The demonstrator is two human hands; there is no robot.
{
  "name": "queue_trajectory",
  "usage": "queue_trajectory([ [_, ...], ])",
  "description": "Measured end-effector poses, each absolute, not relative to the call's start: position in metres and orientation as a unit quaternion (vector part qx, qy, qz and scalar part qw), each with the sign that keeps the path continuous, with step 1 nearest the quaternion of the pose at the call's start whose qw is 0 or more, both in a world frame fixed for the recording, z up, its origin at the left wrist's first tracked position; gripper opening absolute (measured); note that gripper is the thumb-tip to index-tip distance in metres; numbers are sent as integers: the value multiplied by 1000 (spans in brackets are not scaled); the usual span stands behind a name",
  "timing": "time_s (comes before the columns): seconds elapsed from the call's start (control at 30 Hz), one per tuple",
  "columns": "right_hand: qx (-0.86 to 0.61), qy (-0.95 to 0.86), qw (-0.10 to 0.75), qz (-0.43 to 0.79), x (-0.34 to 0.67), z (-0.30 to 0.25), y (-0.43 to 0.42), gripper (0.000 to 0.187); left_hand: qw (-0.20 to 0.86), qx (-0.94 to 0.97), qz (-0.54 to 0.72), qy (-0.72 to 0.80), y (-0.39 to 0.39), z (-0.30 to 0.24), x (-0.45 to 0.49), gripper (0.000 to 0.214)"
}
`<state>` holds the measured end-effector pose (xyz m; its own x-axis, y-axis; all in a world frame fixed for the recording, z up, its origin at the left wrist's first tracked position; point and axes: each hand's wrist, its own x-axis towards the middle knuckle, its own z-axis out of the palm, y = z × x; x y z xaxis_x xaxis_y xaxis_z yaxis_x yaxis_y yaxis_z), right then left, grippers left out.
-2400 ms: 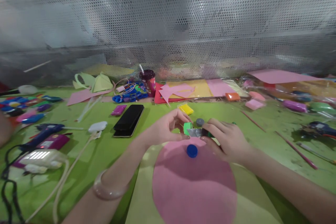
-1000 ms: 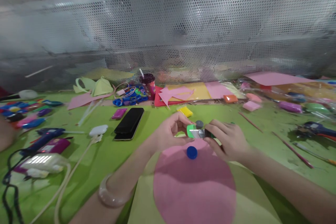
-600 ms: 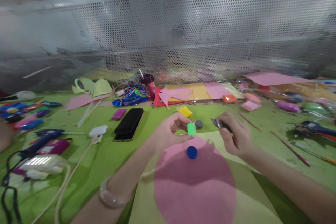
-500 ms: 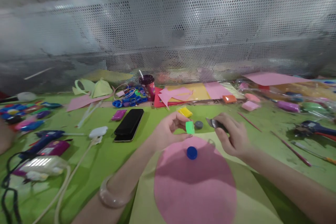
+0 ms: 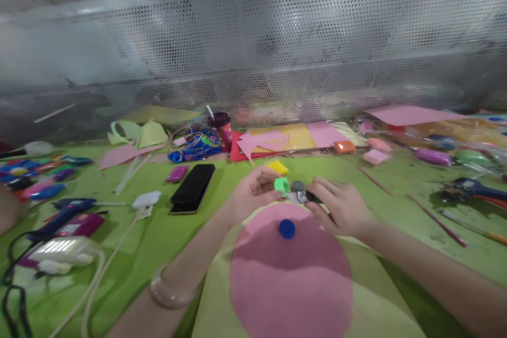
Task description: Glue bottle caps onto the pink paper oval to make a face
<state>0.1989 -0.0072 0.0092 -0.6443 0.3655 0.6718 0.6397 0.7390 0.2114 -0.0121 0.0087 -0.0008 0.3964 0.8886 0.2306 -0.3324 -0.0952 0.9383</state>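
Glue gun (image 5: 77, 205), blue, lies on green table (image 5: 158, 237) at far left. Black phone (image 5: 193, 188) next, left of left hand (image 5: 247, 198). Left hand: thumb and fingers pinched on green cap (image 5: 282, 186), at far edge of pink disc (image 5: 291, 280). Blue cap (image 5: 287, 228) rests on disc near that edge; grey cap (image 5: 297, 185) just behind knife (image 5: 301, 197). Right hand (image 5: 340, 208): fingers curled round knife's dark handle, blade pointing left towards green cap; contact cannot be told. Pink stick (image 5: 435, 220) well to the right.
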Motion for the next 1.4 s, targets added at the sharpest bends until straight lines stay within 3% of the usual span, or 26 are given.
queue_trajectory([
  [0.73, -283, -877, 326, -210, 197, 8, -9, 37, 651, 540, 472, 250, 4, -3, -7, 36],
  [1.2, -302, -873, 343, -168, 196, 3, -9, 26, 660, 525, 480, 243, 0, -5, -3, 32],
  [1.4, -342, -841, 390, -152, 203, 3, -2, 21, 655, 515, 483, 270, -3, -3, -2, 34],
])
